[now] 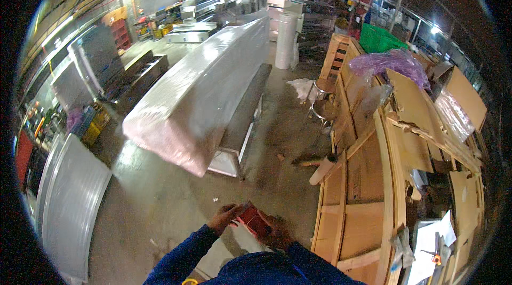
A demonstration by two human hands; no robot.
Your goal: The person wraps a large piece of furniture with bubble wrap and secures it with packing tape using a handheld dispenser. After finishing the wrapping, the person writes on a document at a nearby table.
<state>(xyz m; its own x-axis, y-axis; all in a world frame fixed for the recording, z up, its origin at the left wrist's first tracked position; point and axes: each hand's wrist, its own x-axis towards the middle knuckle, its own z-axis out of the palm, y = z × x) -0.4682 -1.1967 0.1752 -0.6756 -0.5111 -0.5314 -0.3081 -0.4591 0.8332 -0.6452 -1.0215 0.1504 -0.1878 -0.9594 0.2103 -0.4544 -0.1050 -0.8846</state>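
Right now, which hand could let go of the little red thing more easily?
Probably the left hand. Only its fingers touch the near end of the small red object, while the right hand lies under and around it, seeming to carry most of it. The picture is blurry there, so this is a guess.

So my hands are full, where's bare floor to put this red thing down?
Both hands hold the red item. Bare concrete lies ahead, between the wrapped table and the steel sheet. The wooden crate on the right is cluttered with cardboard.
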